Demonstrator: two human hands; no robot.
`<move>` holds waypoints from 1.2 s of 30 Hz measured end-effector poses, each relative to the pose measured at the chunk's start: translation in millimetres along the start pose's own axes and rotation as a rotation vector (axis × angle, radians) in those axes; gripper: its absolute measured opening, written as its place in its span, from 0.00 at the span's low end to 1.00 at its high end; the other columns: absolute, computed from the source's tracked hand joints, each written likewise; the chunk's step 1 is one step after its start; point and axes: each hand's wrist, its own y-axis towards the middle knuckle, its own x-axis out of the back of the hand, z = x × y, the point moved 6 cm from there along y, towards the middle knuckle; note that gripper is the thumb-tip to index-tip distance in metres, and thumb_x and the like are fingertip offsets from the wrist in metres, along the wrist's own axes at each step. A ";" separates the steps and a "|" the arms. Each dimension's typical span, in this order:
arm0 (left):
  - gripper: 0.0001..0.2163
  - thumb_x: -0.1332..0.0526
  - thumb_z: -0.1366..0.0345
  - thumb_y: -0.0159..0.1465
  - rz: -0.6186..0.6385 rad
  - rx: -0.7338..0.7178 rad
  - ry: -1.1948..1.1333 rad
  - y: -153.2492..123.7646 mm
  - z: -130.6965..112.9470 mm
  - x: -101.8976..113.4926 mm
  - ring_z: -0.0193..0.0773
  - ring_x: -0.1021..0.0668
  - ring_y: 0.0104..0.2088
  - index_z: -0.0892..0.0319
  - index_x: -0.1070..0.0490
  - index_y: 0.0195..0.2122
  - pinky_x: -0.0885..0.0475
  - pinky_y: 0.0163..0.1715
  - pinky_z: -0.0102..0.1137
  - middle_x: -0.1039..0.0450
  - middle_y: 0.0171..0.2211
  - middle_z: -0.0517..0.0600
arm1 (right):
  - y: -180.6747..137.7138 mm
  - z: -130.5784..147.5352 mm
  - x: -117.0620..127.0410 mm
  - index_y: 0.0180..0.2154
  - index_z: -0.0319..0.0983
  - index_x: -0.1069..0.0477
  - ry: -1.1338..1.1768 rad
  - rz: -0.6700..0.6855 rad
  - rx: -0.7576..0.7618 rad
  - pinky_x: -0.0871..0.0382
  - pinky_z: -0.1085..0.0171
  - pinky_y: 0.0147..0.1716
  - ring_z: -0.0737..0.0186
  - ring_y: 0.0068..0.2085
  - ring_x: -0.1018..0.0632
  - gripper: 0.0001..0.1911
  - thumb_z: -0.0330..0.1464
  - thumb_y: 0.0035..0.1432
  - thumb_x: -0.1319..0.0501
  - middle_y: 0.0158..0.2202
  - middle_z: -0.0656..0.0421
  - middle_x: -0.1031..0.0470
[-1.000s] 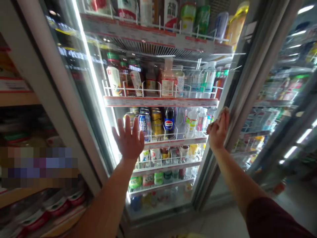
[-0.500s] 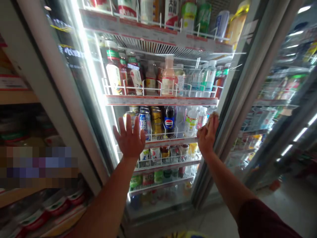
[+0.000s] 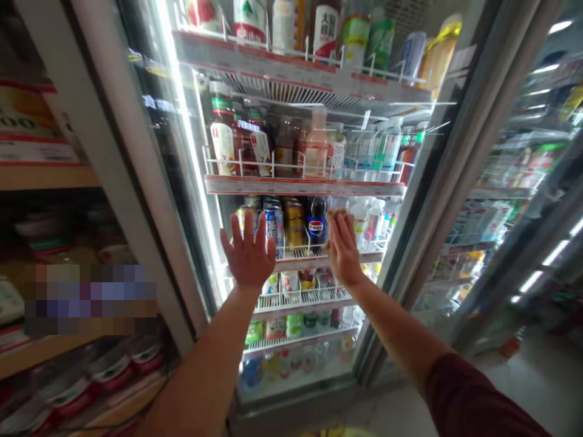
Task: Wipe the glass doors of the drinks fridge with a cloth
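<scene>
My left hand [image 3: 249,260] is raised with its fingers spread and its palm facing the glass door [image 3: 296,388], apparently flat against it. To its right, my right hand [image 3: 345,258] presses a small brownish cloth [image 3: 337,213] to the same glass. Only the cloth's edges show, above the fingertips and beside the fingers; the rest is hidden under the hand. Behind the glass, level with my hands, stand a dark cola bottle [image 3: 316,223], gold cans [image 3: 294,223] and blue cans [image 3: 273,223].
Lit wire shelves [image 3: 300,187] inside the fridge carry several rows of bottles and cans. Along the left runs an open wooden shelf [image 3: 45,176] with packaged goods. On the right is another glass-fronted cooler [image 3: 501,194]. Something yellow [image 3: 339,432] shows at the bottom edge.
My right hand has swept left across the glass with the cloth, from near the right frame to beside the cola bottle. My left hand stays spread, and the view has shifted slightly.
</scene>
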 end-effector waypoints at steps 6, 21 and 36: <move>0.28 0.46 0.56 0.71 0.021 0.015 -0.001 0.6 -0.8 0.1 0.50 0.58 0.76 0.53 0.42 0.71 0.66 0.73 0.58 0.49 0.74 0.53 | 48.8 4.4 -0.9 0.74 0.54 0.72 -0.039 -0.079 -0.006 0.46 0.39 0.73 0.50 0.76 0.54 0.40 0.27 0.72 0.53 0.77 0.63 0.57; 0.28 0.47 0.55 0.71 0.011 0.017 -0.019 -0.5 1.9 -2.4 0.48 0.58 0.76 0.55 0.42 0.71 0.67 0.73 0.56 0.49 0.73 0.55 | 58.0 67.9 -37.8 0.75 0.48 0.68 0.023 0.089 0.082 0.53 0.46 0.77 0.56 0.76 0.55 0.39 0.25 0.71 0.52 0.76 0.63 0.50; 0.29 0.46 0.55 0.71 -0.020 0.015 0.001 -1.2 2.6 -2.4 0.49 0.56 0.76 0.57 0.43 0.72 0.66 0.74 0.55 0.47 0.72 0.56 | 36.7 80.9 -38.1 0.73 0.51 0.75 0.105 0.157 0.261 0.46 0.52 0.75 0.59 0.75 0.47 0.41 0.26 0.72 0.51 0.74 0.63 0.44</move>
